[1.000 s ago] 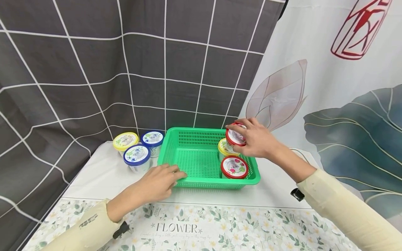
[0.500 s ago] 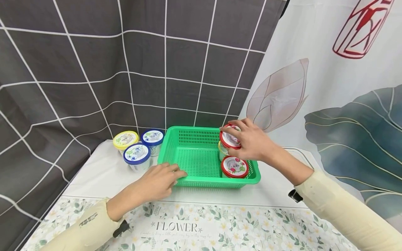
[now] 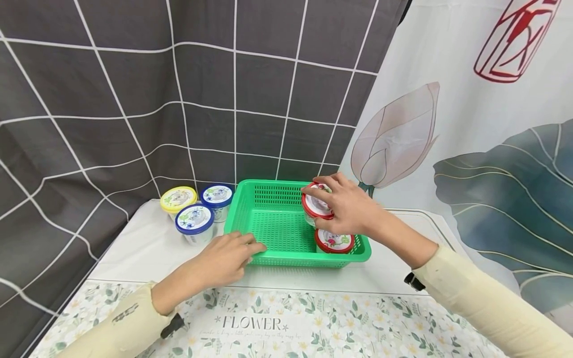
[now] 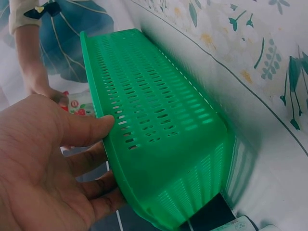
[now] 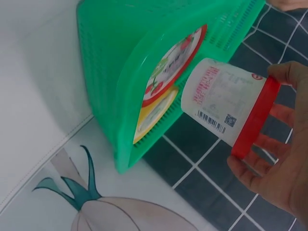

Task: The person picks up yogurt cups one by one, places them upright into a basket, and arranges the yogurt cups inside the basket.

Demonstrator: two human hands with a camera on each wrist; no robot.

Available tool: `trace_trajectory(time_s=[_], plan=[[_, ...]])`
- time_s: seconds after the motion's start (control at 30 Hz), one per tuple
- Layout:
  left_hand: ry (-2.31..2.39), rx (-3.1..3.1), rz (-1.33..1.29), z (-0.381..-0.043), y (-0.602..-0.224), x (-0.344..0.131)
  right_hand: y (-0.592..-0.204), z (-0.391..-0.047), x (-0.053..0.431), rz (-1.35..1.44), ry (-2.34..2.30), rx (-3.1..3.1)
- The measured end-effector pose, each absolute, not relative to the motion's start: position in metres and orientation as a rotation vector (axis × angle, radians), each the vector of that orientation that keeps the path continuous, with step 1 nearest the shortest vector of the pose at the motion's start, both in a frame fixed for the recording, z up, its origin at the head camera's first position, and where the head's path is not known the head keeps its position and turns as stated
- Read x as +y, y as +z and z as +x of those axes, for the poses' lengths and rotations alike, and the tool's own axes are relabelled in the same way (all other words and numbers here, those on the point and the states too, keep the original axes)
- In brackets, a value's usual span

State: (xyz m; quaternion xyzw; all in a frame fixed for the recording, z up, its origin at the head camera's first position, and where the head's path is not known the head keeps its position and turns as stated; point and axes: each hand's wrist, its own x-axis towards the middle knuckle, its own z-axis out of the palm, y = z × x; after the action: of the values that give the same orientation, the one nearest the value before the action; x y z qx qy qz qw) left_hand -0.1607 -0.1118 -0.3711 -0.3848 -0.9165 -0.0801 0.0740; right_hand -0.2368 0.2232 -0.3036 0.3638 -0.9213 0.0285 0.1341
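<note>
Tub (image 5: 219, 98), red-lidded, gripped by its lid in right hand (image 3: 346, 206) over green basket (image 3: 291, 258) | left hand (image 3: 228, 261) pinching its rim | best lowered base-first, clear of yellow-lidded tub (image 5: 155, 116), basket held steady

Both of the person's cream-sleeved arms reached forward and inward, the left arm (image 3: 125, 323) from the lower left of the head view, the right arm (image 3: 483, 298) from the lower right. The wrists showed bare skin beyond the cuffs. The left hand (image 3: 230, 258) had its back upward and its fingers bent; in the left wrist view its thumb (image 4: 91, 130) opposed the fingers (image 4: 98, 185) in a pinch. The right hand (image 3: 349, 206), farther forward and well apart, was arched in a grip, its fingers spread and curved, the thumb opposite them.
</note>
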Motion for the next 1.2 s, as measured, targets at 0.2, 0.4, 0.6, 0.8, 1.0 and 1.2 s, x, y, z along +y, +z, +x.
trace_trajectory(time_s=[0.2, 0.4, 0.6, 0.8, 1.0, 1.2], plan=[[-0.234, -2.751, -1.157, -0.161, -0.37, -0.111, -0.309, -0.232, 0.216, 1.073, 0.106, -2.644], [-0.231, -2.753, -1.159, -0.161, -0.369, -0.111, -0.314, -0.228, 0.21, 1.066, 0.117, -2.632], [-0.232, -2.773, -1.151, -0.161, -0.369, -0.11, -0.317, -0.227, 0.206, 1.083, 0.111, -2.615], [-0.237, -2.787, -1.144, -0.161, -0.37, -0.11, -0.318, -0.226, 0.202, 1.104, 0.117, -2.613], [-0.24, -2.787, -1.14, -0.161, -0.371, -0.111, -0.317, -0.226, 0.197, 1.135, 0.154, -2.615], [-0.251, -2.796, -1.138, -0.161, -0.37, -0.111, -0.322, -0.225, 0.191, 1.17, 0.185, -2.616]])
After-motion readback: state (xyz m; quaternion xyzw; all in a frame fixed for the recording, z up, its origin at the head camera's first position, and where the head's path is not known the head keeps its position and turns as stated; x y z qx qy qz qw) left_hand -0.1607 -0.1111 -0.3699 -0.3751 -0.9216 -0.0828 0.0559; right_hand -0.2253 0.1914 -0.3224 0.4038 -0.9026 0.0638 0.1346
